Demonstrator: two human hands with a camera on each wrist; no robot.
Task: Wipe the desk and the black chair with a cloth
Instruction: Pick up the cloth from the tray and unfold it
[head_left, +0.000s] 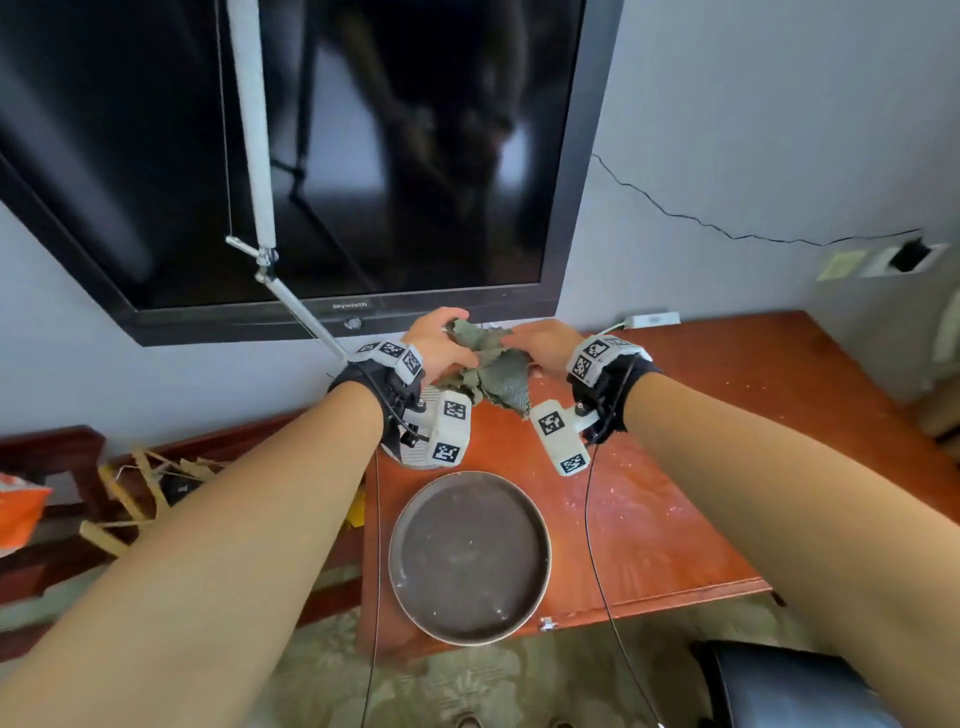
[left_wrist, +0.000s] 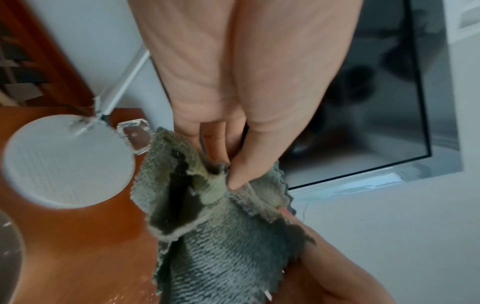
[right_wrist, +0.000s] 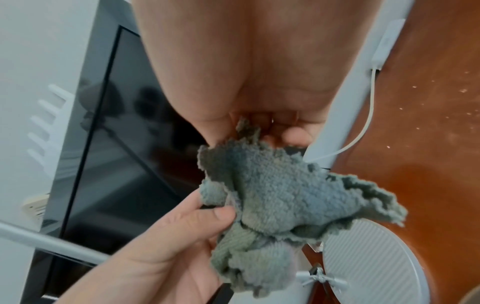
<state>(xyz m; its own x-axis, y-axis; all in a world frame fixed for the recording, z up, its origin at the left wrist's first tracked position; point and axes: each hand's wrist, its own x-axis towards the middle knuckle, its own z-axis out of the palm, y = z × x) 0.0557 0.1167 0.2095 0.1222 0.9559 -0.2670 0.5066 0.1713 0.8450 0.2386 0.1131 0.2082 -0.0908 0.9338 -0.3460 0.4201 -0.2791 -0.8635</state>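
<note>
A crumpled grey-green cloth (head_left: 491, 371) (left_wrist: 213, 242) (right_wrist: 280, 197) hangs between both hands above the back of the reddish wooden desk (head_left: 727, 441). My left hand (head_left: 436, 340) (left_wrist: 233, 168) (right_wrist: 182, 236) pinches one edge of it between thumb and fingers. My right hand (head_left: 540, 345) (right_wrist: 265, 131) grips the opposite edge with curled fingers. In the left wrist view the right hand (left_wrist: 345, 273) shows under the cloth. The corner of a black chair (head_left: 795, 686) sits at the lower right, in front of the desk.
A round dark tray (head_left: 470, 556) lies on the desk's front left. A white lamp base (left_wrist: 67, 160) (right_wrist: 374, 261) with its slanted arm (head_left: 254, 156) stands at the back left. A black television (head_left: 363, 156) hangs on the wall behind. Pale crumbs dot the desk.
</note>
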